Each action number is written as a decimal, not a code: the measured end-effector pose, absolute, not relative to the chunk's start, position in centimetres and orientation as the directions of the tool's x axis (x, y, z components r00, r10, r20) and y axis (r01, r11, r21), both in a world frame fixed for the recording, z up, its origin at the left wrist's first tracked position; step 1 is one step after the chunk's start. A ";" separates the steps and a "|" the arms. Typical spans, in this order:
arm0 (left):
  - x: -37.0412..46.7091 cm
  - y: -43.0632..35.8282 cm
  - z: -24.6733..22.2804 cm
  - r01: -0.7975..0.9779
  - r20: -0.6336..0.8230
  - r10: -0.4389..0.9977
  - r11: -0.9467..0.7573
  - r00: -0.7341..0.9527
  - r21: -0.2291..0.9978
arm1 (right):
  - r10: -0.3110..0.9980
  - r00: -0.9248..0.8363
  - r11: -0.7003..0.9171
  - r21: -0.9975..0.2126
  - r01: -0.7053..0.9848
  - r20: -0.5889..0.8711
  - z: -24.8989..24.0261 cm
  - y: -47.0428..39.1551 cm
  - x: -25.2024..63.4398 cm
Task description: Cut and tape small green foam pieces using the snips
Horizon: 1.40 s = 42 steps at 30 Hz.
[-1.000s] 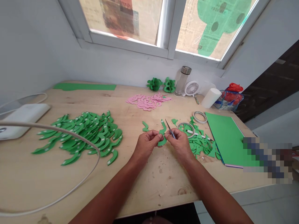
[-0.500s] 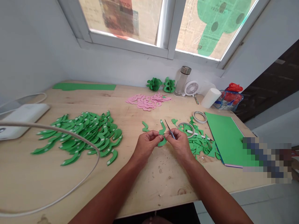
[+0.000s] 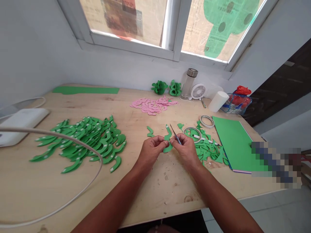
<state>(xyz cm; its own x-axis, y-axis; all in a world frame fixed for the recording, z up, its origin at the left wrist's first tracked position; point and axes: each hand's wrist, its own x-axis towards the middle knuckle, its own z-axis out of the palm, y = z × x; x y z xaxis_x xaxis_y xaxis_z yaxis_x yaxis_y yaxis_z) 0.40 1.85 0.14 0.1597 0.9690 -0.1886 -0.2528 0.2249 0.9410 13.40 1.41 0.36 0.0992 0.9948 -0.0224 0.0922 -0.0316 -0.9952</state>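
My left hand [image 3: 153, 149] pinches a curved green paper cutout [image 3: 168, 130] with a small white patch near its upper tip. My right hand [image 3: 186, 148] is closed around a pair of scissors [image 3: 177, 137], their dark blades pointing up and to the left. The thumb and finger of that same hand also touch the cutout's right edge. Just beyond my left hand lies a loose green paper piece [image 3: 150, 131]. Green scraps [image 3: 209, 152] are heaped to the right of my right hand, with a tape roll [image 3: 192, 128] and a white pen [image 3: 206, 140] on them.
A big pile of green cutouts [image 3: 85, 139] with white patches covers the left of the table. Pink cutouts [image 3: 155, 105] lie farther back. Green sheets [image 3: 233, 142] are at the right. A white cable [image 3: 97, 174] loops across the left front. A bottle [image 3: 189, 82] and fan [image 3: 198, 91] stand by the wall.
The view has shifted very slightly. Both hands keep the same hold on the cutout and scissors, with hardly any movement of the fingers.
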 end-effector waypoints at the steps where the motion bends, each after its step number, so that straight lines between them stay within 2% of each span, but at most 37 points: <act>1: 0.4 1.8 0.2 -0.251 -0.189 0.969 0.224 0.159 0.942 | 0.995 0.101 -0.033 -0.995 0.096 -0.023 0.4 1.4 13.4; 17: 0.3 1.9 0.0 -0.179 -0.155 0.981 0.175 0.120 0.968 | 0.997 0.082 -0.020 -0.991 0.131 -0.010 0.8 1.2 13.4; 32: 0.3 1.8 0.2 -0.183 -0.122 0.989 0.135 0.077 0.974 | 0.987 0.138 0.058 -0.983 0.177 0.083 0.9 1.3 13.6; 42: 0.4 1.8 0.3 -0.223 -0.131 0.981 0.161 0.144 0.961 | 0.996 0.065 0.051 -0.981 0.189 0.065 1.0 1.1 13.5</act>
<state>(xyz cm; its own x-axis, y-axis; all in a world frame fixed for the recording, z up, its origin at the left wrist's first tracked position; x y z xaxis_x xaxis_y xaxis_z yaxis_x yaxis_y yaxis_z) 0.40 1.82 0.27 0.1444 0.9809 -0.1305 -0.2233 0.1608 0.9614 13.46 1.10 1.00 0.0648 0.9958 0.0647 0.1886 0.0514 -0.9807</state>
